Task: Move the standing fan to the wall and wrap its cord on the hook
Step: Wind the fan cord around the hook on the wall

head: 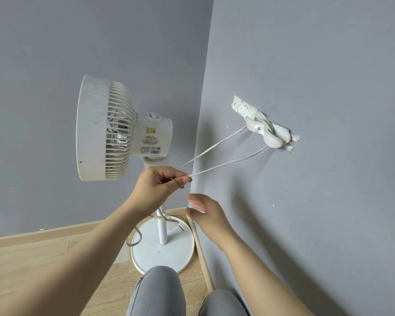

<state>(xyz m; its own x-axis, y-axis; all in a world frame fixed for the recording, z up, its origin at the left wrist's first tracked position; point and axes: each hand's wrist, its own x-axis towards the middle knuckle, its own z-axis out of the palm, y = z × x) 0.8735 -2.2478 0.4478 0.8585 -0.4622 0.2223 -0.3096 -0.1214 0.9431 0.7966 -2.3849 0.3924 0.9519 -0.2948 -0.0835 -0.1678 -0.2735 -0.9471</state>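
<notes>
**Q:** What is on the left?

**A:** A white standing fan (105, 128) stands upright in the corner of a grey room. Its round head is at about 9 o'clock from the centre, side-on, with the grille facing left. Its pole runs down to a round base (162, 254) on the wooden floor (32, 258) at 6 o'clock, close to both walls.

**Q:** And the hands?

**A:** The left hand (160, 185) is at the centre, just below the fan's head. Its fingers are curled and pinch the white cord (226, 163) between thumb and fingertips. The right hand (205, 213) is just beside it at 5 o'clock — fingers loosely spread, grasping nothing.

**Q:** Where does the cord go?

**A:** Two taut strands run from the left hand toward 2 o'clock and reach a white hook (269, 133) on the right wall (328, 76), with loops of cord wound round it. The hook sits on a rough patch of white plaster (242, 107). Lower down, a slack length of cord curls by the pole above the base.

**Q:** Anything at the bottom?

**A:** Two knees (155, 290) in grey trousers — at 6 o'clock, near the base.
</notes>
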